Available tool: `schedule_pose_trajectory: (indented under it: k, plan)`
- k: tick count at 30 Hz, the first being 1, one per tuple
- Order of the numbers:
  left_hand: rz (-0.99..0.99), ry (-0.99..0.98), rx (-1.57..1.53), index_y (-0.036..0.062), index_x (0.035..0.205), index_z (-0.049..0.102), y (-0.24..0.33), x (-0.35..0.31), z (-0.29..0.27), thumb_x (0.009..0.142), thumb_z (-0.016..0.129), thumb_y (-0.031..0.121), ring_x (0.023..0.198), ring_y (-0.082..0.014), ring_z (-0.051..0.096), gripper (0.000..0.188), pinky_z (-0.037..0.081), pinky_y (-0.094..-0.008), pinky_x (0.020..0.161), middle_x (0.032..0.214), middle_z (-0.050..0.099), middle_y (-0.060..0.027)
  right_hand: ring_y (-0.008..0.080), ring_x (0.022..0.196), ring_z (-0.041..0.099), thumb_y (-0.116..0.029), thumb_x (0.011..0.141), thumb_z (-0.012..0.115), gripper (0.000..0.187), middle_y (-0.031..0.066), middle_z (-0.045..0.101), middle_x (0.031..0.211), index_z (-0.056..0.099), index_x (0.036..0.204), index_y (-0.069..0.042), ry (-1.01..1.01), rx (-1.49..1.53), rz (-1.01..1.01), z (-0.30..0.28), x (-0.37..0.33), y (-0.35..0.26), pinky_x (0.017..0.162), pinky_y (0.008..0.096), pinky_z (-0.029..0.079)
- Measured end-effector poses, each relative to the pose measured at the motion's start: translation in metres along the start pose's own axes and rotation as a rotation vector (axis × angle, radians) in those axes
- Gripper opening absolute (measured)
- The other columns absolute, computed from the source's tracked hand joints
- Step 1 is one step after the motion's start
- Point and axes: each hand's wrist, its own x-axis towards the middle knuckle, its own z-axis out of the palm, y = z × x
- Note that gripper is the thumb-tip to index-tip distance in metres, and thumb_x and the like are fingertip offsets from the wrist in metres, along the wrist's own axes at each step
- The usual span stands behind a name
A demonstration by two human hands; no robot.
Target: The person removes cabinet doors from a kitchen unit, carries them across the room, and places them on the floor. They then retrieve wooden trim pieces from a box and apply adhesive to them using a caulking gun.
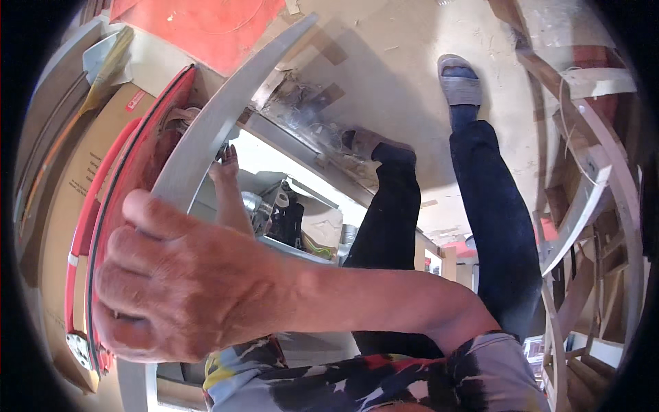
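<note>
My right hand [171, 275], at the end of an arm that crosses the view from the lower right, is closed round the near end of a long whitish-grey panel [220, 117]. Seen nearly edge-on, the panel rises from the fist toward the top. Beyond it and lower down, my left hand [226, 165] is small in view, its fingers raised and partly apart, close to a dark spot by the panel's edge. I cannot make out anything held in it. A brightly lit compartment [264, 152] lies beside this hand, with black items [288, 213] inside.
Left of the panel stand a red rounded object with a black rim [110, 192] and a cardboard box [75, 185]. My sandalled feet [461, 89] are on a worn, taped floor [405, 55]. Wooden frames [590, 172] crowd the right side. A red sheet [199, 27] lies at the top.
</note>
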Motion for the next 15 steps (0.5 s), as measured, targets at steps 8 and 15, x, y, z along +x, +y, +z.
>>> schedule_pose_trajectory:
  k: [8,15]
  plan:
    - [0.094,0.009,-0.14,0.0113,0.127,0.031,0.002,0.058,-0.002,0.093,0.04,0.03,0.103,-0.0297,0.052,0.04,0.047,-0.0493,0.083,0.116,0.047,-0.0102,0.0184,0.074,0.055,-0.023,0.073,0.06,0.011,0.0017,0.054,0.073,0.056,0.072,-0.013,0.051,0.035,-0.019,-0.012,-0.01,0.017,0.07,0.0398,0.043]
    - [0.174,0.002,-0.144,0.012,0.12,0.035,0.006,0.066,-0.008,0.092,0.042,0.03,0.096,-0.027,0.052,0.034,0.047,-0.0462,0.078,0.109,0.049,-0.0079,0.011,0.076,0.053,-0.02,0.081,0.062,0.01,-0.0029,0.053,0.077,0.054,0.077,-0.015,0.15,-0.007,-0.04,-0.007,-0.021,0.014,0.065,0.0316,0.042]
